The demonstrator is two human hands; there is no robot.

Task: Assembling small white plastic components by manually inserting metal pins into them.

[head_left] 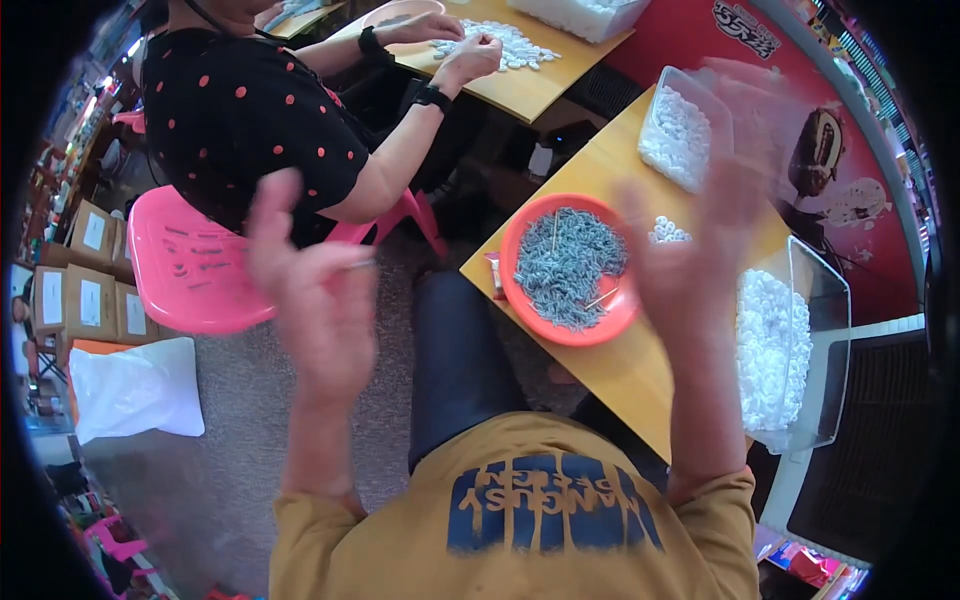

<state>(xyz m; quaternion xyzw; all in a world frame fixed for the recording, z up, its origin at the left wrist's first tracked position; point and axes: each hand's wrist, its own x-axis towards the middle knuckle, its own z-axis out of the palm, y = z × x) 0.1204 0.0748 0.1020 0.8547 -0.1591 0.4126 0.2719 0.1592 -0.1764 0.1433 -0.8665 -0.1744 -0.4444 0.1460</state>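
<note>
Both my hands are raised and smeared by motion. My left hand (318, 290) hangs over the floor beside the table, its fingers apart and nothing visible in it. Over the table's right part, my right hand (690, 240) is lifted with fingers spread, and I see nothing held. Closest to it is an orange-red round basin (513, 303) with many small grey coiled pieces (565, 262) and a few thin sticks. A little group of white rings (668, 231) lies just past the basin, partly covered by my right hand.
The wooden table (610, 375) also carries a clear bin (672, 130) of white pieces; another clear bin (775, 350) is at its right edge. A co-worker (250, 120) handles white pieces at a farther table (525, 90). A pink stool (190, 315), white sack (140, 390) and cartons (90, 295) stand left.
</note>
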